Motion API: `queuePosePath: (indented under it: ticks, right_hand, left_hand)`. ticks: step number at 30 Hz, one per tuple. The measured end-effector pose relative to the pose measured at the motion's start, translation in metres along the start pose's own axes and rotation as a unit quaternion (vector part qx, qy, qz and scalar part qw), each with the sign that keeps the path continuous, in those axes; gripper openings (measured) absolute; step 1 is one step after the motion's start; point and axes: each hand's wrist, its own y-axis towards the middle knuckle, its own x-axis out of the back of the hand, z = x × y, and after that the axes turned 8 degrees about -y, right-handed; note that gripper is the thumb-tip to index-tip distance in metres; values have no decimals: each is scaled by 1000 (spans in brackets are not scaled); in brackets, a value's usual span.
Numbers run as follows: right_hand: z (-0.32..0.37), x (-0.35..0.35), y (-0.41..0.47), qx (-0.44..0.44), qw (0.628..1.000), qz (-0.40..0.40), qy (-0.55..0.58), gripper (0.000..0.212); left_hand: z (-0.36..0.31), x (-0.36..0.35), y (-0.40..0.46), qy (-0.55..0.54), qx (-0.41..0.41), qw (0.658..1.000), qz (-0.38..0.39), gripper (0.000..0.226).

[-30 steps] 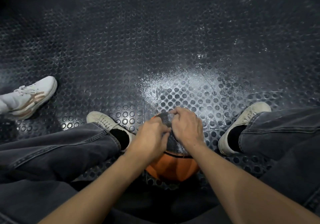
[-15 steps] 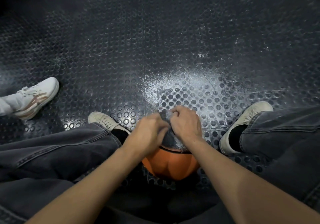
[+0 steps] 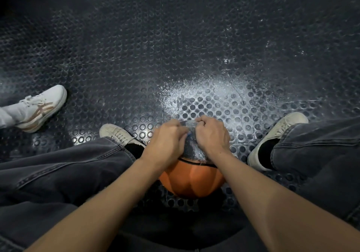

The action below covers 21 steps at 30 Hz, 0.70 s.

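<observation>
The ball (image 3: pixel 191 181) sits on the floor (image 3: pixel 175 57) between the shoes (image 3: pixel 280 127). Left hand (image 3: pixel 165 142) and right hand (image 3: pixel 213 134) pinch a grey sheet (image 3: pixel 191 148) over its top. It looks thin and limp, probably best held by its edges.

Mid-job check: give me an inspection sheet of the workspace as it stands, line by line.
Surface: black studded rubber floor, with a white powdery dusting just beyond the ball.
Job's things: orange basketball on the floor between the legs; grey covering over its top, loose sheet or the ball's own panel, cannot tell.
Clutter: nothing seen.
Grippers: left hand and right hand, fingers curled, pinch the grey covering near its far edge.
Cables: nothing seen.
Surroundings: the wearer's dark jeans, left shoe and right shoe either side of the ball; another person's white trainer at far left.
</observation>
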Motion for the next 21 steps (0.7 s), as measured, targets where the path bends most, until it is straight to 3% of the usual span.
queuePosePath:
  ticks: [4,10,14,17,21]
  right_hand:
    - [-5,-2,2,1,1000,-5,9,29]
    - [1,-7,-3,22,1000,-12,-7,25]
    - [-7,-4,5,20,1000,5,2,26]
    - [-7,-8,5,47,999,18,9,25]
    - [-6,-13,2,63,998,10,7,24]
  left_hand:
    - [-18,-1,-32,-11,-76,991,105,34]
    - [7,1,-3,10,5,1000,-4,17]
    - [-6,3,-37,-39,-67,991,111,27]
    - [6,21,-19,-83,-6,993,87,24]
    - [22,47,-2,-84,116,988,61,67]
